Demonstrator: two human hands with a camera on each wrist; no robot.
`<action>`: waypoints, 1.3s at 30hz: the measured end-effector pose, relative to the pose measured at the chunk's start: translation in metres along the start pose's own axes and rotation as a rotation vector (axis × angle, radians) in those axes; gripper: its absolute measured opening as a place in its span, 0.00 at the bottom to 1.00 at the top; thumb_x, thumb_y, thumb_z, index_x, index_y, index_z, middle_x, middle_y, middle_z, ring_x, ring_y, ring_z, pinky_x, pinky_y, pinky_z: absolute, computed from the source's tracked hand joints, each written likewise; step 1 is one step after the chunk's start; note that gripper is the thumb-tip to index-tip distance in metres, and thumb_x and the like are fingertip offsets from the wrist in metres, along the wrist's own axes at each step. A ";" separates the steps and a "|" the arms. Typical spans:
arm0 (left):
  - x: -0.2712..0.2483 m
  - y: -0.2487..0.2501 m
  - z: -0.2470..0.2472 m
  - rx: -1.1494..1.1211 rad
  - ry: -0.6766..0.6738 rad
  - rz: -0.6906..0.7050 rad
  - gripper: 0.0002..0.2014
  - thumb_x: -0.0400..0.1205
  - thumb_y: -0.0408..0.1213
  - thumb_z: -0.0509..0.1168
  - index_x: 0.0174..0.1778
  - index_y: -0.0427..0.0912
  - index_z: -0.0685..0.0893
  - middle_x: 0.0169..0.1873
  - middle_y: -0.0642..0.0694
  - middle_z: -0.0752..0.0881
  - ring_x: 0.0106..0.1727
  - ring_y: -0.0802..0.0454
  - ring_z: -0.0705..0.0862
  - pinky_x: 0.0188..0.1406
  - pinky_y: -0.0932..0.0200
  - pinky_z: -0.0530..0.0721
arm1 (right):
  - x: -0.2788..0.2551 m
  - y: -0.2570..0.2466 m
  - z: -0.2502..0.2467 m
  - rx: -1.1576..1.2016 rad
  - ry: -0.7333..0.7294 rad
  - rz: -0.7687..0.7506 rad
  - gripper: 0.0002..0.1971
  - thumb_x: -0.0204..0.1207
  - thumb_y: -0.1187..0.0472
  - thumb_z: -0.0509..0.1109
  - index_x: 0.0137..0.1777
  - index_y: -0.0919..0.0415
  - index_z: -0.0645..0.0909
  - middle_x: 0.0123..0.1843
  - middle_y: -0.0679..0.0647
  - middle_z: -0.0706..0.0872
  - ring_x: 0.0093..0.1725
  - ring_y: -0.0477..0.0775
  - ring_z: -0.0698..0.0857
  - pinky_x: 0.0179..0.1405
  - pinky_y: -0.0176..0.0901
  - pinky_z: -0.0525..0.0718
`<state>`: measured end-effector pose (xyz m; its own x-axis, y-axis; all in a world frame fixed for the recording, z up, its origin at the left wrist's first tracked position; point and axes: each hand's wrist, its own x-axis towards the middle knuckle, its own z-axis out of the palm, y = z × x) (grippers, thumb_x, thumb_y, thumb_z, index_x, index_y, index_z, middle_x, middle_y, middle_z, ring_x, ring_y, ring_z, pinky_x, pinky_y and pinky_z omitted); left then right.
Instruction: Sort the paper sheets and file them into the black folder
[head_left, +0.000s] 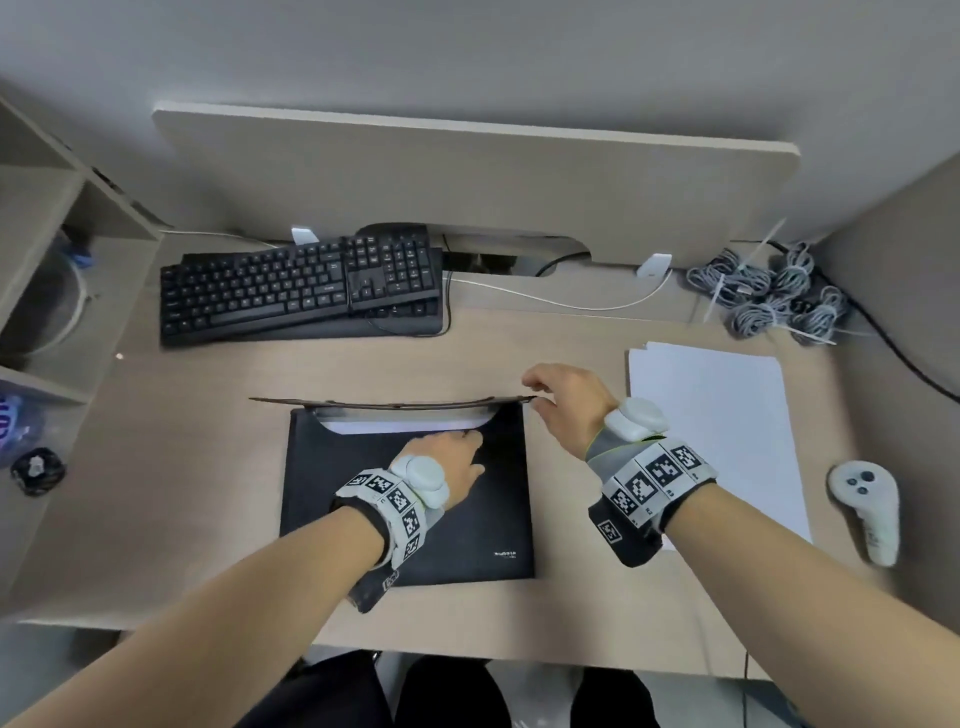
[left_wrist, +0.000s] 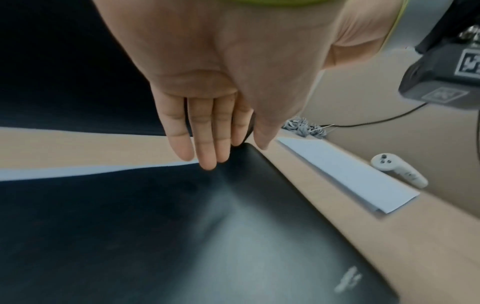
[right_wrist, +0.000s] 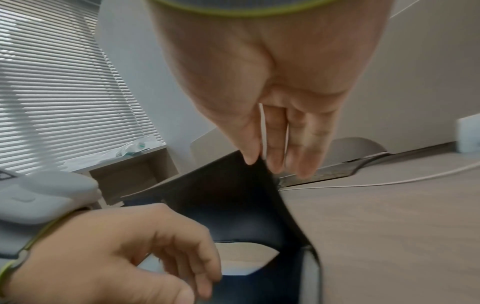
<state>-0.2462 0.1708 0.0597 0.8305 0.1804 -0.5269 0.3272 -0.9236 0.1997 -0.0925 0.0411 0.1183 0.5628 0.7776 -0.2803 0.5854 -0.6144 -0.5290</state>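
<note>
Folder (head_left: 405, 509), black, lies at the center of the surface (head_left: 182, 467) with its cover raised on edge. Right hand (head_left: 563, 402) pinches the cover's right corner between thumb and fingers. Left hand (head_left: 447, 465) rests flat, fingers straight, on the pocket beside a filed sheet (head_left: 400, 427). Paper stack (head_left: 717, 431) lies to the right.

bare forearms | black wrist straps (head_left: 626, 540) | white square-code tags (head_left: 395, 499) | white pods (head_left: 636, 418) | green-edged grey bands
</note>
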 end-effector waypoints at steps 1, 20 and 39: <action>0.003 0.018 0.000 -0.014 -0.001 0.002 0.18 0.86 0.51 0.56 0.68 0.46 0.73 0.61 0.46 0.82 0.58 0.41 0.82 0.49 0.49 0.81 | -0.009 0.016 -0.005 0.026 0.011 0.020 0.15 0.77 0.67 0.65 0.63 0.60 0.80 0.58 0.55 0.85 0.59 0.58 0.82 0.61 0.50 0.78; 0.120 0.207 0.038 -0.624 -0.038 -0.459 0.16 0.82 0.46 0.64 0.64 0.43 0.78 0.57 0.45 0.85 0.53 0.45 0.85 0.57 0.52 0.83 | -0.120 0.277 -0.043 0.201 0.064 0.383 0.16 0.79 0.61 0.65 0.67 0.57 0.77 0.66 0.54 0.82 0.63 0.59 0.81 0.59 0.46 0.77; 0.135 0.248 0.055 -0.964 0.182 -0.303 0.06 0.81 0.42 0.67 0.42 0.46 0.85 0.33 0.50 0.85 0.35 0.48 0.83 0.39 0.54 0.83 | -0.111 0.293 -0.005 0.212 0.048 0.425 0.19 0.78 0.47 0.67 0.64 0.57 0.79 0.68 0.54 0.79 0.68 0.56 0.77 0.65 0.45 0.73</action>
<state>-0.0779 -0.0525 -0.0075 0.6820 0.4835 -0.5488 0.6912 -0.1809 0.6997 0.0188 -0.2258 -0.0016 0.7556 0.4537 -0.4725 0.1685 -0.8317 -0.5291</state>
